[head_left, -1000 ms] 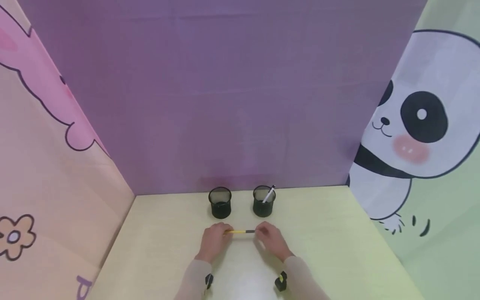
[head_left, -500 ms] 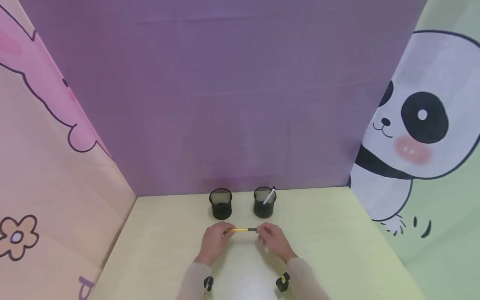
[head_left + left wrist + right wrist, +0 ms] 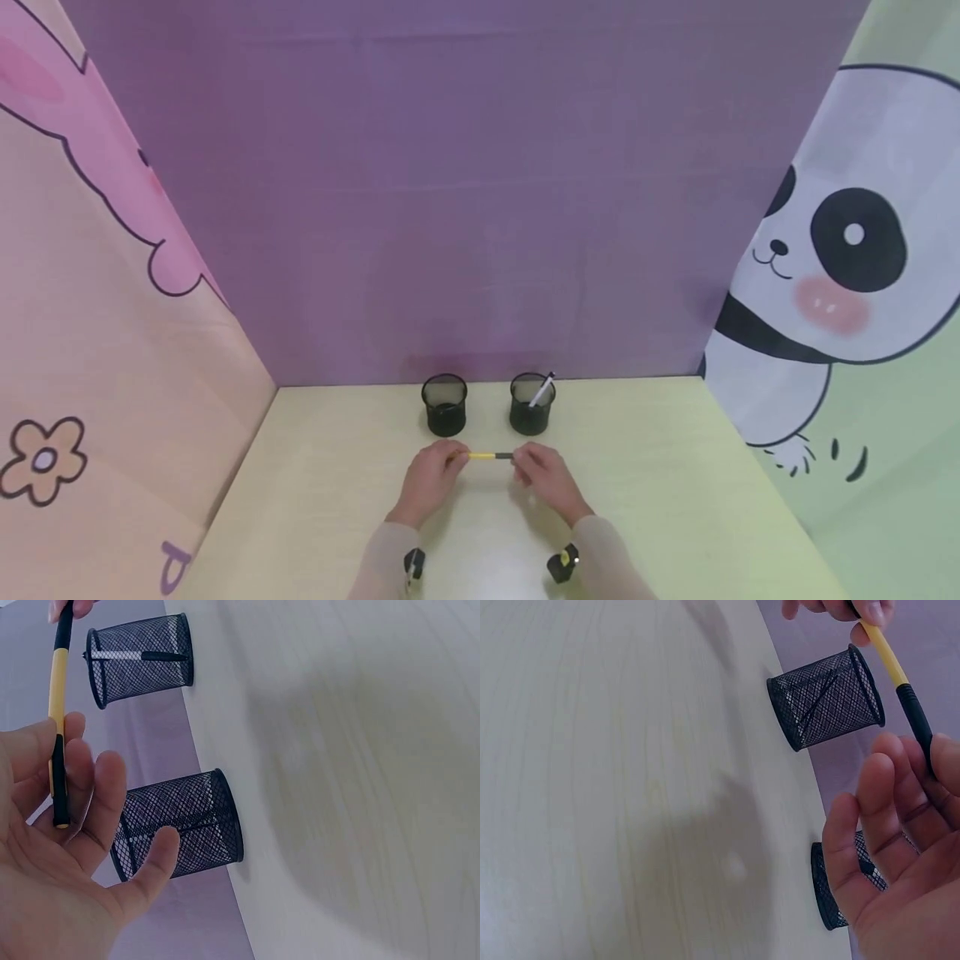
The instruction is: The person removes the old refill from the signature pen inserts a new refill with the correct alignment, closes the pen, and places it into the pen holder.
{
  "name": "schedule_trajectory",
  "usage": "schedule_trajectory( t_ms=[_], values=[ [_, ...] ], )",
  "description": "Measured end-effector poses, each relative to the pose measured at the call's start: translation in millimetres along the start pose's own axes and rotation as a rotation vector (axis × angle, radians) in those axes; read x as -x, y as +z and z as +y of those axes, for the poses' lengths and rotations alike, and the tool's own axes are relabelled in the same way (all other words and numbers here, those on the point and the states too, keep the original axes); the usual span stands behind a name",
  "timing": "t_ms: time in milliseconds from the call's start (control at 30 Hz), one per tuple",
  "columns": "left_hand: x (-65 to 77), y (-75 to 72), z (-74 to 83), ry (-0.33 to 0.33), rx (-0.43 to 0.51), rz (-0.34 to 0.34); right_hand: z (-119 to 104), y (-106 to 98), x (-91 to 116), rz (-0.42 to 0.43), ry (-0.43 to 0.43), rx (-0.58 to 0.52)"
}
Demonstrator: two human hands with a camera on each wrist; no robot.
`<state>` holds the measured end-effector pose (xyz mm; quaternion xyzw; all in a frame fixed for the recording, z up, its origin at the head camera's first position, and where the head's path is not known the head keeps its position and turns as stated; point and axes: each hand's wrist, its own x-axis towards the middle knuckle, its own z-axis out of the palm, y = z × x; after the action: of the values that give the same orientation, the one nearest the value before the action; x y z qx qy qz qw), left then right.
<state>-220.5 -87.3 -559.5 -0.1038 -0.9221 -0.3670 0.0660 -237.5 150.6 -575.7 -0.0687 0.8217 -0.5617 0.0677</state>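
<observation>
Between the two hands a yellow pen (image 3: 482, 456) with black ends is held level above the table. My left hand (image 3: 431, 482) pinches its left end between thumb and fingers; in the left wrist view the black tip of the pen (image 3: 60, 802) pokes out past the fingers. The other black end is pinched by my right hand (image 3: 551, 482), as the right wrist view shows with the thumb over the pen's black grip (image 3: 915, 712). Just beyond the hands stand two black mesh pen holders: the left holder (image 3: 446, 418) and the right holder (image 3: 529, 420).
A white pen with a dark end (image 3: 542, 390) leans in the right holder. The pale wooden table (image 3: 337, 467) meets a purple backdrop (image 3: 480, 208) behind the holders. Printed side curtains, one with a panda (image 3: 855, 233), flank the table.
Both hands, with the yellow pen between them, have risen slightly in the head view. The right fingers have closed in over the pen's black end. The holders stay put.
</observation>
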Motion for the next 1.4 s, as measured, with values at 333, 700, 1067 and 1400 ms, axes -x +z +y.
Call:
schedule_trajectory(
  t_ms=[333,700,1067,1400],
  values=[
    [0.5,-0.4,5.1,-0.035,0.038,-0.008,-3.0,3.8,5.8,0.026,0.007,-0.051],
    [-5.1,-2.6,9.4,-0.028,0.018,-0.048,-8.8,8.1,3.8,0.124,0.021,-0.046],
    [-1.3,-1.3,9.7,-0.058,0.023,-0.069,-9.0,9.6,7.8,0.13,0.042,-0.044],
    [0.3,-2.8,10.5,-0.087,0.051,-0.092,-11.2,10.7,10.1,0.151,-0.011,-0.053]
  ],
)
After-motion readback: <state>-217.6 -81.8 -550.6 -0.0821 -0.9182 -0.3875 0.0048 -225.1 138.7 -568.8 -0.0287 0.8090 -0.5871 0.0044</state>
